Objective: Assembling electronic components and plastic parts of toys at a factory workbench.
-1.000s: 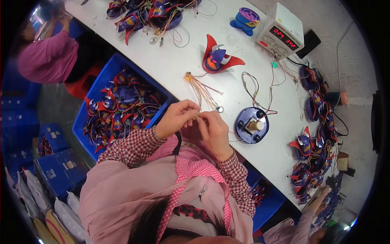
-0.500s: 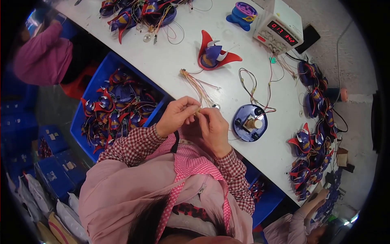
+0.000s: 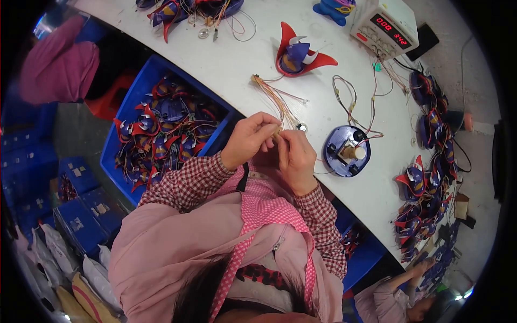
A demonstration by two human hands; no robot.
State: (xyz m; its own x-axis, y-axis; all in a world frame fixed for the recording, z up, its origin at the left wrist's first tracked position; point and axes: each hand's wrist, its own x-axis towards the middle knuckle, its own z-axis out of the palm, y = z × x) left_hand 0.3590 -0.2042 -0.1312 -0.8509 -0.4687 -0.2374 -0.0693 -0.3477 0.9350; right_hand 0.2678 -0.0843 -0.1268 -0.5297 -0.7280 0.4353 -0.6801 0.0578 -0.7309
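Both hands are pinching: left hand [image 3: 250, 141] and right hand [image 3: 297, 156] meet on a small tan piece [image 3: 277, 133] at the table's [image 3: 215, 59] near edge. Piece's axis: too small to read. Wire bundle [image 3: 273, 101]: long axis slants from upper left, beside toy head [image 3: 296, 58], down-right toward the fingertips; join with piece: cannot tell. Edges: blue bin [image 3: 129, 99] left; purple base [image 3: 336, 159] right, tabletop strip between it and right hand.

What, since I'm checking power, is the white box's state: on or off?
The white box is on: red digits glow on its screen.
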